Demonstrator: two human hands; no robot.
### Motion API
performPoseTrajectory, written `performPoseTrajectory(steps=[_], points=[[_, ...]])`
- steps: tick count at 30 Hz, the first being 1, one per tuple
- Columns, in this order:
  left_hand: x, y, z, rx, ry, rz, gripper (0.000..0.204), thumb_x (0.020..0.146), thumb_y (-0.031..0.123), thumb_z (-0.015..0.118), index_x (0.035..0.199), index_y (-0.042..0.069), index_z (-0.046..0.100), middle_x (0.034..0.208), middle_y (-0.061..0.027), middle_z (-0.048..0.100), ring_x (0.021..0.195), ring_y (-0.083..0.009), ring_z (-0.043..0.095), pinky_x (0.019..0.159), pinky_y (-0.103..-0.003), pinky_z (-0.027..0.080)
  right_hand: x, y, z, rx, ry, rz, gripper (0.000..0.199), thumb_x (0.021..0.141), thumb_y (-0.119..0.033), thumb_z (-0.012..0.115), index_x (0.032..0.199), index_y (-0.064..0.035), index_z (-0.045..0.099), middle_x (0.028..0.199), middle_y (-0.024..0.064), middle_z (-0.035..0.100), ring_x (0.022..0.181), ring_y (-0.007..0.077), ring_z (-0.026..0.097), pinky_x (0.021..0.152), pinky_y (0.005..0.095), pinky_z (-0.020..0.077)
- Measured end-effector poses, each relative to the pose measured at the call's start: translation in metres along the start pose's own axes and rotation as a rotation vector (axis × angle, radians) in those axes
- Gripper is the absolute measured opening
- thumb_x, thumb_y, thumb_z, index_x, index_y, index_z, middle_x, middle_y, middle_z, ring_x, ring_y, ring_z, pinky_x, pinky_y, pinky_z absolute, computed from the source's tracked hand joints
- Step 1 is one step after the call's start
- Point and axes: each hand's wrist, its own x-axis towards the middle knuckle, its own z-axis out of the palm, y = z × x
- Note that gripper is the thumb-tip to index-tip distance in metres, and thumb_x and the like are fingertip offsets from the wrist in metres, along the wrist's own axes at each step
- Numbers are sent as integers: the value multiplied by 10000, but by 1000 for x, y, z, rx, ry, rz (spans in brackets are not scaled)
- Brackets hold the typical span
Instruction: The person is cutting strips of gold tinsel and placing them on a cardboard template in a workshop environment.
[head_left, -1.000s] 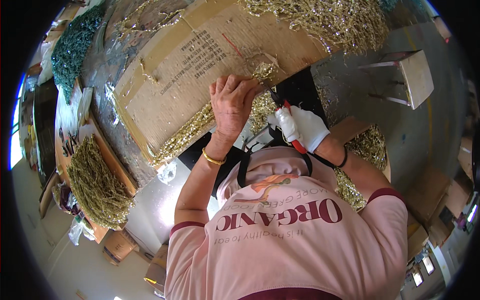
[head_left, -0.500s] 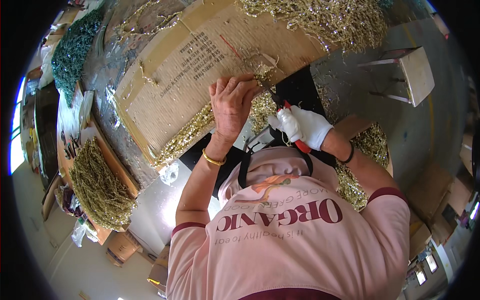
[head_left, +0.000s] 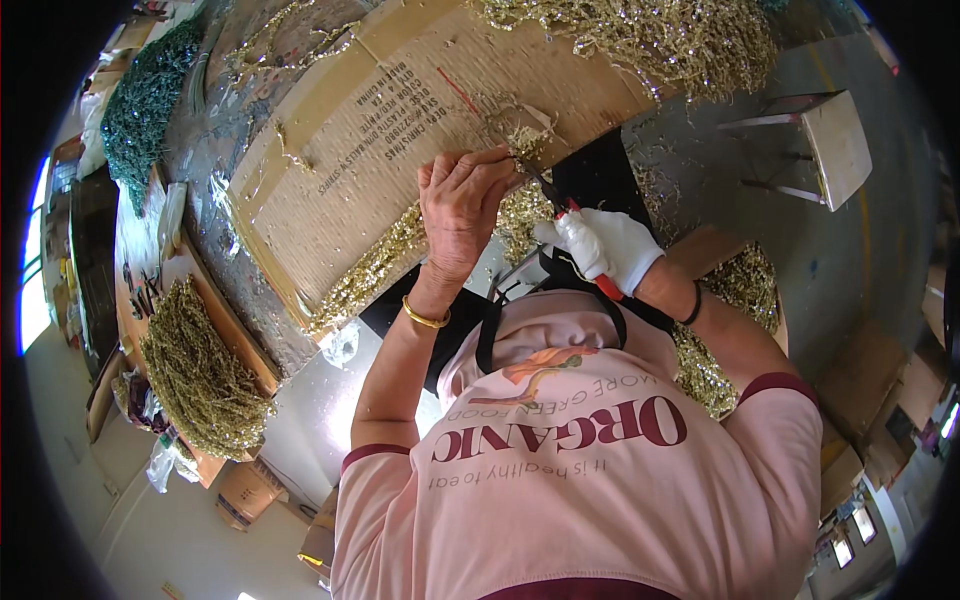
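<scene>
Left hand (head_left: 463,205) bare, fingers bent and closed together at the near edge of the cardboard (head_left: 570,85); fingertips pinch a gold glitter sprig (head_left: 528,143). Sprig's tufted part lies just right of and slightly beyond these fingertips, over the cardboard. Right hand (head_left: 612,248), white-gloved, fingers wrapped round red-handled pliers (head_left: 608,287); tool tip points far-left, close beside the sprig. Contact between tip and sprig: cannot tell. Gold strands (head_left: 370,275) lie along the cardboard's near-left edge.
</scene>
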Motion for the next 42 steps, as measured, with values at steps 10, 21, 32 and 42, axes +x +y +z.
performPoseTrajectory(steps=[10,21,32,42], points=[[-1,0,1,-41,7,-27,152,708,83,668,847,121,616,939,35,631,803,-161,541,714,-297,357,-6,-9,-26,678,-291,-45,281,790,-182,499,1017,-19,471,907,171,587,848,332,581,722,370,477],[-1,-1,1,-57,13,0,161,700,83,667,846,124,614,948,40,633,805,-153,543,700,-291,355,-4,-5,-19,665,-316,-128,319,779,-95,468,1089,-16,457,871,118,576,768,272,576,701,327,471],[0,-2,0,-79,2,-5,152,696,82,664,834,124,616,934,34,639,791,-158,547,700,-292,361,-5,-14,-27,578,-187,38,241,843,-278,433,853,-51,515,750,184,592,736,374,572,584,416,456],[2,0,-2,-116,-5,-37,153,692,84,676,831,120,622,920,29,645,774,-165,547,708,-289,368,5,16,-12,972,-325,-86,268,903,-262,451,925,-7,533,666,23,532,484,104,501,416,228,415]])
